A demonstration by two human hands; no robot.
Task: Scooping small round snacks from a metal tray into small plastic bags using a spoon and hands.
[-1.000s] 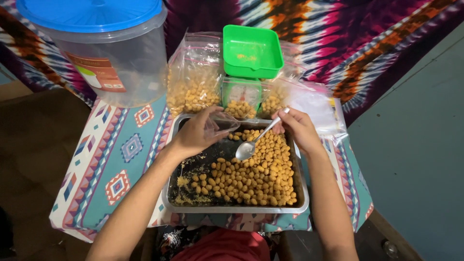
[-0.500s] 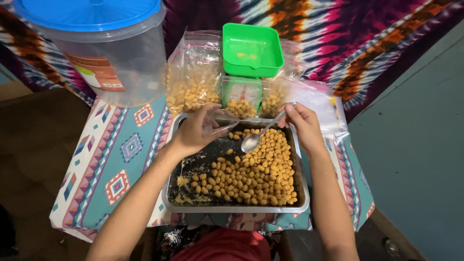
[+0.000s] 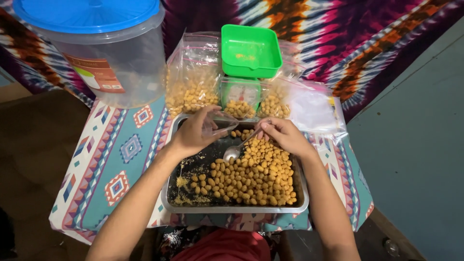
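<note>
Now dipping the spoon [image 3: 233, 152], gripped in the right hand [image 3: 282, 136], lower into the snack balls [image 3: 256, 176], left hand [image 3: 195, 133] steadying a small clear bag [image 3: 220, 122] above the tray [image 3: 169, 203].

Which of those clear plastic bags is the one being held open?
The small empty bag in the left hand, over the tray. The other bags stand snack-filled behind, around the green scale.
</note>
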